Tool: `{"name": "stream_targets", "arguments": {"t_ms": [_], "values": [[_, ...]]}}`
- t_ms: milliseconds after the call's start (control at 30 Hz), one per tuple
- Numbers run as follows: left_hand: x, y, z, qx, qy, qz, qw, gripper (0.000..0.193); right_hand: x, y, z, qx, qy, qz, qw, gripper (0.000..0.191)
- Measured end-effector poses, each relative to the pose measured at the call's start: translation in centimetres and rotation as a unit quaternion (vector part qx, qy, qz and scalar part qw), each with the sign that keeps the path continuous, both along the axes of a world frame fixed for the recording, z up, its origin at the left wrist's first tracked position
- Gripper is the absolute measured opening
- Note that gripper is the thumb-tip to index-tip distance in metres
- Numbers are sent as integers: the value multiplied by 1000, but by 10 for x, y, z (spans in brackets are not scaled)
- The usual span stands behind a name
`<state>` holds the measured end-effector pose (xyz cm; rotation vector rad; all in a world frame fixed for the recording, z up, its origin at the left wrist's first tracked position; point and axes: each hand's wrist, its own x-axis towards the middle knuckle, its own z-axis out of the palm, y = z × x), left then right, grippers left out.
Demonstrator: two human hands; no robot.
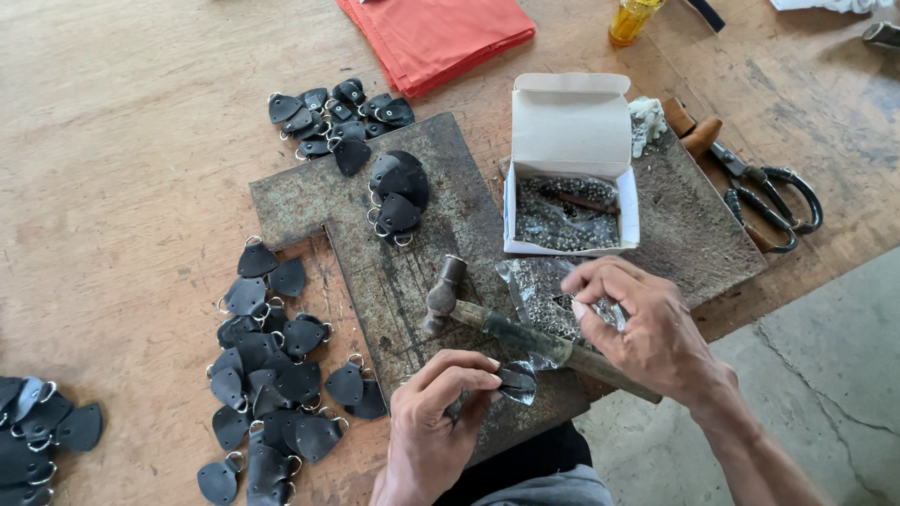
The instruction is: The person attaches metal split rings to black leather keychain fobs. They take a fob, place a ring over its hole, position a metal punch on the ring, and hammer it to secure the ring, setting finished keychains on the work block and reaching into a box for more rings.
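My left hand (433, 420) pinches a small black leather tab (515, 382) against the near edge of a rusty metal plate (450, 234). My right hand (647, 328) hovers with fingers curled over a clear plastic bag of small metal rivets (539, 295), fingertips touching it; whether it holds a rivet I cannot tell. A hammer (497, 323) lies on the plate between my hands, its head toward the left. Behind it stands an open white cardboard box (570, 178) with more rivets inside.
Black leather tabs with metal rings lie in piles: left of the plate (272, 365), far left (37, 431), behind the plate (337, 117) and on it (396, 197). Scissors (764, 192), folded red cloth (436, 33) and a yellow bottle (630, 21) sit further back.
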<state>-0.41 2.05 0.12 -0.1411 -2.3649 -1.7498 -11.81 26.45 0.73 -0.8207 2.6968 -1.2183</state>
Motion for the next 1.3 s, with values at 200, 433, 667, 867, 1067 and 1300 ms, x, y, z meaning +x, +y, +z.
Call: {"name": "stream_targets", "arguments": {"t_ms": [200, 433, 667, 867, 1067, 1300], "values": [[0, -1, 8, -23, 112, -21, 993, 28, 18, -10, 3, -93, -88, 64, 990, 7], [5, -1, 15, -7, 160, -23, 987, 31, 37, -33, 30, -152, -161, 119, 968, 10], [5, -3, 14, -98, 244, -14, 965, 22, 44, -41, 43, -155, -167, 63, 972, 11], [5, -5, 19, -137, 303, -30, 943, 25, 52, -50, 35, -203, -174, 65, 962, 7], [6, -4, 22, -143, 311, -11, 940, 26, 53, -51, 30, -165, -152, 64, 972, 4], [2, 0, 20, -80, 267, -4, 960, 33, 65, -45, 36, -193, -134, 44, 971, 11]]}}
